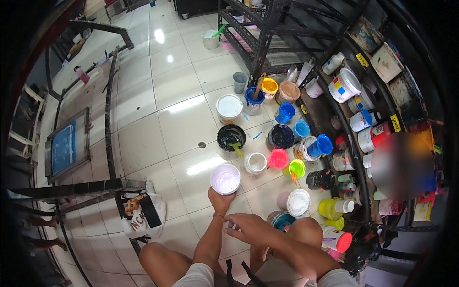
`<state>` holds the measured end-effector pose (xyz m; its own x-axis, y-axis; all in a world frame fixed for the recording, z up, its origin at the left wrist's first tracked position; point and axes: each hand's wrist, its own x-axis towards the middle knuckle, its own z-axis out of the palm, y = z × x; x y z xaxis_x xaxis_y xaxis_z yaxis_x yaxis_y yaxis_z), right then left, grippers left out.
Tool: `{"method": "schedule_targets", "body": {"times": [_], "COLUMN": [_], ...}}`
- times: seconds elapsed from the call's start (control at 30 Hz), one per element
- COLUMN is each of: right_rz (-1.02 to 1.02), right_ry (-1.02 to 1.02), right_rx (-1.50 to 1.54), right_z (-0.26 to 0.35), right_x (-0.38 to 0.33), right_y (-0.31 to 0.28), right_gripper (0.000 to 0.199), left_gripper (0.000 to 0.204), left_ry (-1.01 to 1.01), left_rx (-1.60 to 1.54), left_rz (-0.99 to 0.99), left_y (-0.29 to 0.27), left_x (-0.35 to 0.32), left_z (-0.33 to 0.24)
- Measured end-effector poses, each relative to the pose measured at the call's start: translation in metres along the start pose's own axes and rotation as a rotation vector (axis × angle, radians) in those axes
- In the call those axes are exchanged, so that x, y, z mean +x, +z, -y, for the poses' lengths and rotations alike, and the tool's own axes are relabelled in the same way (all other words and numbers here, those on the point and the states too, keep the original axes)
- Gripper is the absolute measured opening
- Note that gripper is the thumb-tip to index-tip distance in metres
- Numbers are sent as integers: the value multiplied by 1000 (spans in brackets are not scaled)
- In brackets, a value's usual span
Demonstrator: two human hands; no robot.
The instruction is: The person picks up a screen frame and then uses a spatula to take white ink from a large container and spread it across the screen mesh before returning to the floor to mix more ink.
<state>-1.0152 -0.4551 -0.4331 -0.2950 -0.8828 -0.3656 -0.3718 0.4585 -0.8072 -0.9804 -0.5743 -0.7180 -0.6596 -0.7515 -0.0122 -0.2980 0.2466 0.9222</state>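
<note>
My left hand [221, 201] grips a white tub [225, 179] with pale lilac stuff inside, its opening turned up toward me. Close to my left wrist is my right hand [243, 227], its fingers loosely bent and apart, with nothing seen in them; whether it touches the wrist I cannot tell. Beyond the tub stands a black-smeared bucket [231, 138] with a green-handled tool [236, 149] leaning in it. Just right of the held tub are a white-rimmed tub [255, 163], a bright pink-red tub [278, 159] and a neon yellow tub [297, 168] with an orange tool in it.
More paint tubs crowd the tiled floor rightward, including a lidded white bucket [229, 107], a blue tub [254, 96] and a white-topped tub [298, 203]. A dark metal shelf [356, 143] of containers runs along the right. A white bag [159, 206] with a phone lies left.
</note>
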Motion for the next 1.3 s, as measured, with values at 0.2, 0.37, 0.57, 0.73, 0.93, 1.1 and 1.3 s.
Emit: {"method": "schedule_targets", "body": {"times": [0.2,0.37,0.57,0.73,0.93,1.1,1.3], "right_rz": [-38,-106,-189,-141,-63,-271,-259], "right_ry": [-73,-94,-153,-97,-283,-218,-171], "right_rx": [3,54,83,125,-9,-103,-190], "right_z": [-5,-11,-4,22,61,55,53], "right_x": [17,30,40,79,104,147,146], "right_y": [8,22,27,32,27,46,32], "right_gripper": [39,40,34,21,23,20,23], "left_gripper": [72,69,65,62,65,64,63], "left_ry": [-233,-289,-315,-360,-456,-445,-432], "left_rx": [-265,-387,-524,-458,-386,-303,-292], "left_rz": [-3,-5,-2,112,200,220,238], "left_y": [-9,-9,-14,-11,-69,-102,-119], "left_x": [-19,-13,-3,8,24,36,50], "left_z": [6,10,14,6,9,-4,-17]}}
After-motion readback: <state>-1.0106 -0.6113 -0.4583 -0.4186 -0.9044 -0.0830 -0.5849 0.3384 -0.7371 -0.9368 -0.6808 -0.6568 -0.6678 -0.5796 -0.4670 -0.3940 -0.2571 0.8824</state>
